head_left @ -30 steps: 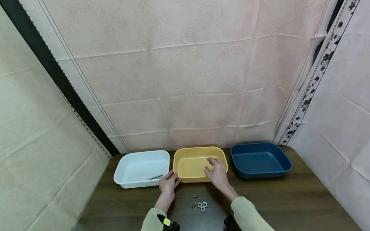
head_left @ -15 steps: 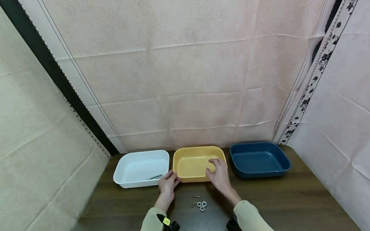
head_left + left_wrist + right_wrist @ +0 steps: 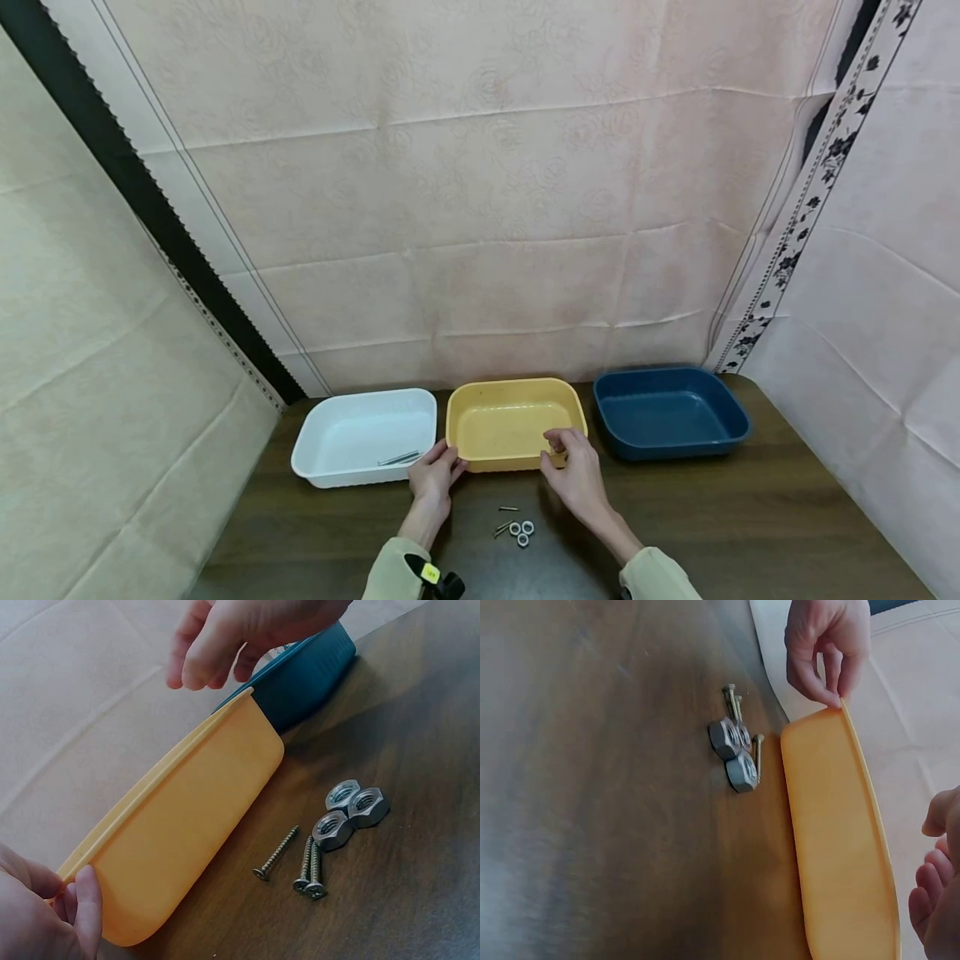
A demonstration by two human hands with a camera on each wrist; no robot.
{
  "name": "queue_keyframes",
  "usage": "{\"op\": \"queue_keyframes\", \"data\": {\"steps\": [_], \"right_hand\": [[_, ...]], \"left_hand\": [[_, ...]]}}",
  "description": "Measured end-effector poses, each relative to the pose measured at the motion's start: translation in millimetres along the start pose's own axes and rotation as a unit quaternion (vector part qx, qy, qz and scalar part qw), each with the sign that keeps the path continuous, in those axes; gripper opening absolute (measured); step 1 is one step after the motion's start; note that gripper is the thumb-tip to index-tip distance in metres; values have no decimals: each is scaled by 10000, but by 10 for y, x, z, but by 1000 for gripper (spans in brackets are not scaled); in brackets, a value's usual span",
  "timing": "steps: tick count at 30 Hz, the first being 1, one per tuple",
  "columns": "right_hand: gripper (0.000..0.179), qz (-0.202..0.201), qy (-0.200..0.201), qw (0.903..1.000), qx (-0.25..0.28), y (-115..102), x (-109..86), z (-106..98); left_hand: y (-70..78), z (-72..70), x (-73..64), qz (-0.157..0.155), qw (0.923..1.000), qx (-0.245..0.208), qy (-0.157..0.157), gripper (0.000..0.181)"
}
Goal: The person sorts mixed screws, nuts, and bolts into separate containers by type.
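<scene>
A yellow tray (image 3: 502,425) stands in the middle of the table. My left hand (image 3: 431,482) pinches its rim at the near left corner, thumb and fingers on either side of the edge in the right wrist view. Over the near right part of the same tray hovers my right hand (image 3: 579,479), its fingers loosely bent with nothing between them. On the table in front of the tray lie three hex nuts (image 3: 332,829) clustered together. Two screws (image 3: 315,870) lie side by side against the nuts, and a third screw (image 3: 277,851) lies apart from them, nearer the tray.
To the left stands a white tray (image 3: 352,433) with several long, thin metal pieces (image 3: 401,458) in its near right corner. A blue tray (image 3: 667,412) stands on the right. Cloth (image 3: 487,208) hangs behind the wooden table (image 3: 712,525) and along both sides.
My right hand has drawn back from above the yellow tray toward its near right edge. The left hand keeps its grip on the rim. The nuts and screws stay put.
</scene>
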State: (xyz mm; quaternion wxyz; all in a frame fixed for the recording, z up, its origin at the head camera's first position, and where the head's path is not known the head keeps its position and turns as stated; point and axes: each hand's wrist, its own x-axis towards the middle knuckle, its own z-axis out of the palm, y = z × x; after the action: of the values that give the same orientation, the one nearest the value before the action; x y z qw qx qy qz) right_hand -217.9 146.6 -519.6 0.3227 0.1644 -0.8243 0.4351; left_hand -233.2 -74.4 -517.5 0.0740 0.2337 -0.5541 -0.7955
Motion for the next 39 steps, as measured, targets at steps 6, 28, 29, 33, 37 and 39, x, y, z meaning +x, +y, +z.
{"op": "queue_keyframes", "data": {"steps": [6,28,29,33,37,39], "right_hand": [[29,-86,-52,9997,212,-30,-162,-53],[30,1023,-1009,9879,585,-44,-655,-34],[30,970,-1045,9879,604,-43,-668,-31],[30,865,-1232,9862,687,-29,-717,-19],[31,764,-1457,9835,745,-7,-755,0],[31,767,-1585,9815,750,3,-766,7]], "left_hand": [[-12,-1,12,28,10000,-65,-3,38],[4,-12,-15,14,10000,-8,-60,40],[1,-13,-13,20,10000,-14,-65,40],[2,-11,-11,22,10000,-27,-69,39],[1,-10,-13,26,10000,-26,-60,39],[-1,-10,-12,27,10000,-28,-56,39]]}}
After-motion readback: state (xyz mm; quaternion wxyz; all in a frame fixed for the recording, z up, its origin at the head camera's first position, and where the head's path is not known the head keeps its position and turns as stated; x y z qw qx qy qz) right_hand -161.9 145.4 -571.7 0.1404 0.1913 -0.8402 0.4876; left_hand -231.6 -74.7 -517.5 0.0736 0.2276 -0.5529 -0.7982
